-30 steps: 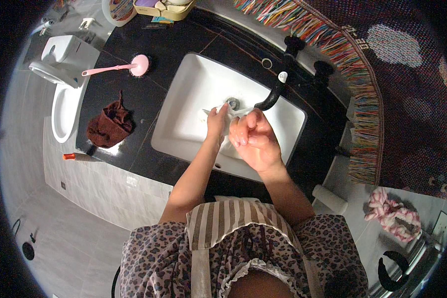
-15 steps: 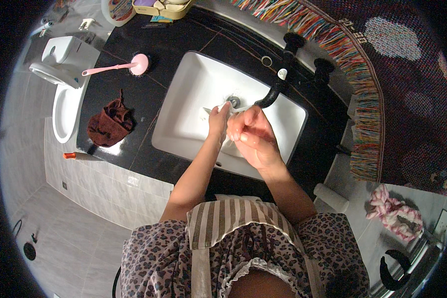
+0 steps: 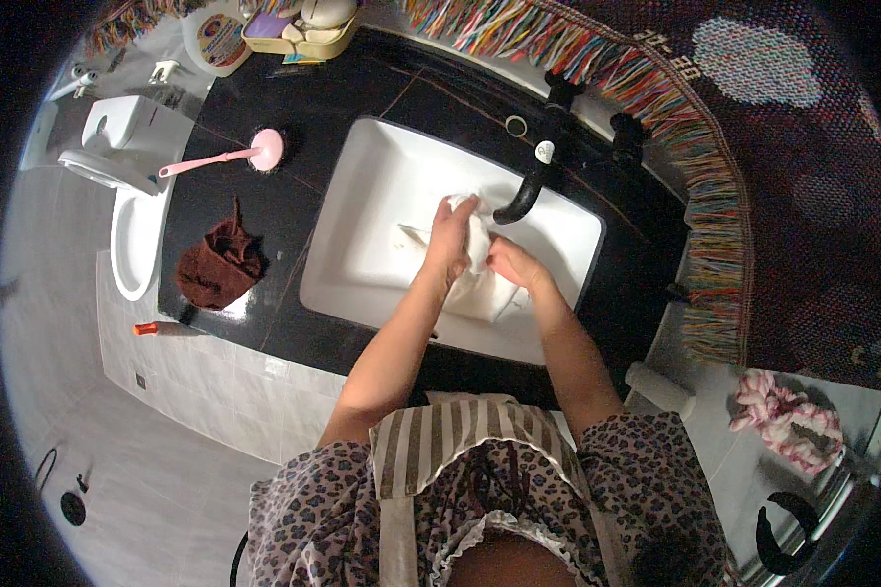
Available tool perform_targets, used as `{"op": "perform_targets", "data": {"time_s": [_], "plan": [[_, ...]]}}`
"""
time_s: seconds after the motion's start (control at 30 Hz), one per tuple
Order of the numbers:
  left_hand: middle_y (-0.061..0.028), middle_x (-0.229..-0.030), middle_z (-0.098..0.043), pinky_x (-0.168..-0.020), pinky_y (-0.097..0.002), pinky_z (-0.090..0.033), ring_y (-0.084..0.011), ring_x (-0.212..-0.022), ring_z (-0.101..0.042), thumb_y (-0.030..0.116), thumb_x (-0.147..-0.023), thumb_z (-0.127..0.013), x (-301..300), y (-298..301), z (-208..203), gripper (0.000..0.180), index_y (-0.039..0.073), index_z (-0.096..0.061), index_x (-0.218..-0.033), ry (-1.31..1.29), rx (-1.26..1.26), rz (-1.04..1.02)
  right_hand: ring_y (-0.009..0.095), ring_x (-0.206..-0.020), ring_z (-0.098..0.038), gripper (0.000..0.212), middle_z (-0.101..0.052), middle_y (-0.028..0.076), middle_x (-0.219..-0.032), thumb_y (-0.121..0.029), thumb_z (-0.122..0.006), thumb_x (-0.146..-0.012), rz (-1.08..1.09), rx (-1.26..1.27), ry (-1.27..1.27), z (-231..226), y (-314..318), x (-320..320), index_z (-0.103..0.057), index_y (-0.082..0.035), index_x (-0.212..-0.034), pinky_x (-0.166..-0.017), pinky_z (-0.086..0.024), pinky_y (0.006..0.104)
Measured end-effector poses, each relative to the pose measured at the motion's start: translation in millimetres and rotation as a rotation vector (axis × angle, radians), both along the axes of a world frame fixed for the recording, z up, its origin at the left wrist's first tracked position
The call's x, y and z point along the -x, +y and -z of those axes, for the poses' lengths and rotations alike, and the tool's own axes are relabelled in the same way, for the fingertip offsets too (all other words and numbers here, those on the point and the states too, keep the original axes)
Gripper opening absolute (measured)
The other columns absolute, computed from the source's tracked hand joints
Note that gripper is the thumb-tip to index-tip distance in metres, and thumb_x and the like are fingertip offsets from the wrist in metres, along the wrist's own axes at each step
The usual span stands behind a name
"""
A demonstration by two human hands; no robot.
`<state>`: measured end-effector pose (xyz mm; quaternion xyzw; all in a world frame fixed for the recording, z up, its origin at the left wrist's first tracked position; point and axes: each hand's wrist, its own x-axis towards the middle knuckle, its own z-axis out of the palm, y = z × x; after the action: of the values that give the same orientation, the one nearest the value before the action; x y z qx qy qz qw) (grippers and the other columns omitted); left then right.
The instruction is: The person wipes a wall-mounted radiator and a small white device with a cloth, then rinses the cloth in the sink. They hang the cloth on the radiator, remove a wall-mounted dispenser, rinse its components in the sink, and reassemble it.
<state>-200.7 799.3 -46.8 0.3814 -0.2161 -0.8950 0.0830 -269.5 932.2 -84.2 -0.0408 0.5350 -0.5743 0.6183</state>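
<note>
A white cloth [image 3: 480, 295] hangs bunched between my hands, over the white basin [image 3: 354, 210]. My left hand [image 3: 448, 238] is closed round its upper bunched part, just left of the black faucet [image 3: 531, 188]. Lower down and to the right, my right hand [image 3: 515, 262] has its fingers closed on the cloth's right edge. Below the hands the cloth spreads into the basin, and a pale fold shows left of my left hand. The drain is hidden behind my left hand and the cloth.
On the black counter [image 3: 294, 201] left of the basin lie a pink long-handled brush [image 3: 263, 152] and a brown cloth cap [image 3: 221, 266]. A yellow soap tray [image 3: 299, 44] and a bottle [image 3: 215, 44] stand at the back. A fringed woven textile [image 3: 715, 196] hangs on the right.
My right hand has come down from beside the faucet and turned from palm-up to closed on the cloth. The bunched cloth shows more plainly. The view has shifted slightly.
</note>
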Motion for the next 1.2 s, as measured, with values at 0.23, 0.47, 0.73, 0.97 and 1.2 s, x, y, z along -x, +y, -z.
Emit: {"op": "perform_targets", "data": {"time_s": [0.23, 0.47, 0.73, 0.97, 1.2], "plan": [[0.0004, -0.076, -0.06, -0.056, -0.0206, -0.043, -0.0075, -0.063, -0.054, 0.009, -0.078, -0.069, 22, -39, 31, 0.015, 0.01, -0.054, -0.082, 0.15, 0.389, 0.036, 0.019, -0.091, -0.061, 0.047, -0.062, 0.011, -0.106, -0.02, -0.068, -0.077, -0.346, -0.368, 0.287, 30, 41, 20, -0.054, -0.001, -0.117, -0.081, -0.047, 0.031], [-0.0099, -0.102, -0.057, -0.077, -0.0404, -0.052, -0.0274, -0.085, -0.06, 0.043, -0.085, -0.056, 1, 5, 72, 0.048, 0.005, -0.051, -0.114, -0.098, -0.478, -0.02, 0.022, -0.097, -0.059, 0.074, -0.053, 0.011, -0.119, -0.002, -0.063, -0.072, 0.279, -0.229, 0.318, -8, -7, 8, -0.028, -0.004, -0.137, -0.076, -0.05, 0.0328], [-0.0117, -0.111, -0.056, -0.081, -0.0362, -0.047, -0.0268, -0.096, -0.056, 0.026, -0.088, -0.044, 19, 19, 79, 0.033, 0.006, -0.052, -0.114, 0.09, -0.155, 0.089, 0.031, -0.091, -0.062, 0.029, -0.064, 0.017, -0.089, -0.028, -0.063, -0.079, -0.095, -0.65, 1.076, -41, -45, -60, -0.061, -0.006, -0.098, -0.077, -0.048, 0.0356], [-0.0111, -0.098, -0.058, -0.078, -0.0274, -0.043, -0.0196, -0.093, -0.053, 0.031, -0.09, -0.045, 11, 13, 31, 0.038, 0.0, -0.054, -0.111, -0.308, -0.014, 0.246, 0.03, -0.083, -0.06, 0.036, -0.063, 0.017, -0.09, -0.036, -0.058, -0.083, 0.12, -0.754, 0.943, 61, -18, 12, -0.06, -0.002, -0.097, -0.071, -0.047, 0.0391], [-0.0074, -0.103, -0.057, -0.083, -0.0343, -0.042, -0.0197, -0.092, -0.054, 0.047, -0.089, -0.05, -13, 5, 71, 0.042, 0.011, -0.05, -0.111, 0.011, -0.289, 0.039, 0.018, -0.084, -0.058, 0.045, -0.059, 0.007, -0.101, -0.016, -0.066, -0.078, 0.446, -0.318, 0.269, -7, -45, -17, -0.05, -0.004, -0.118, -0.076, -0.047, 0.034]]}}
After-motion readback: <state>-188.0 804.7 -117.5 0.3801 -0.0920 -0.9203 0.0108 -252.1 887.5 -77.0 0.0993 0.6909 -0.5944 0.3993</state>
